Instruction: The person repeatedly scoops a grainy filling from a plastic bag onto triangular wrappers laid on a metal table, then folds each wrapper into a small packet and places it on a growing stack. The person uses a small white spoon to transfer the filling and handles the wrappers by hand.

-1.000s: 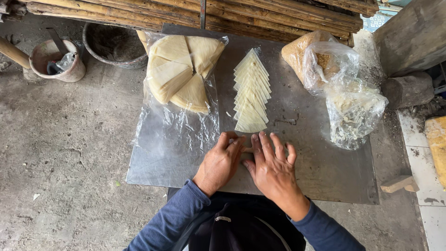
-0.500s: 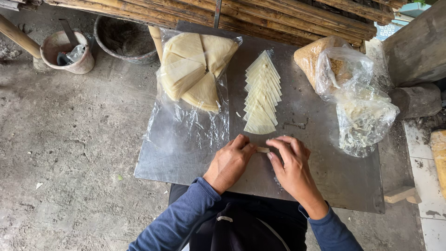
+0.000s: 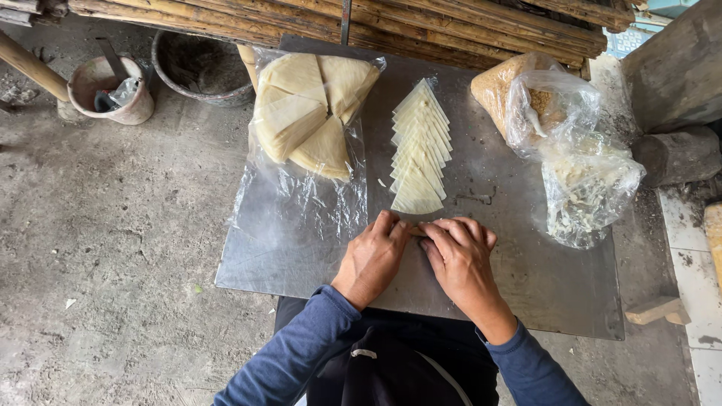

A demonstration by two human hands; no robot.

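We see a small pale piece of wrapper (image 3: 418,229), mostly hidden, only a sliver showing between the fingertips, so its shape we cannot tell. It lies flat on the metal sheet (image 3: 526,286), just below the near end of the row of folded triangles (image 3: 420,150), close to it but whether touching we cannot tell. Left hand (image 3: 374,257) and right hand (image 3: 460,258) meet over it, fingers curled down, tips pinching and pressing the piece from both sides; both hands grasp it, thumbs tucked under and out of sight. Counts: one piece in the hands; one row of overlapping pale triangles, roughly a dozen, exact number not countable; one stack of wedge-cut wrappers (image 3: 312,109), four wedges visible, lying on clear plastic film (image 3: 301,210) at the left of the sheet; two plastic bags at the right, one with brownish filling (image 3: 519,98), one clear bag with pale shreds (image 3: 587,188), touching each other. Off the sheet, on the concrete floor (image 3: 113,263), one pink bucket (image 3: 113,90) and one dark basin (image 3: 201,68) near the bamboo poles (image 3: 451,22). Blue sleeves (image 3: 301,353) cover both arms.
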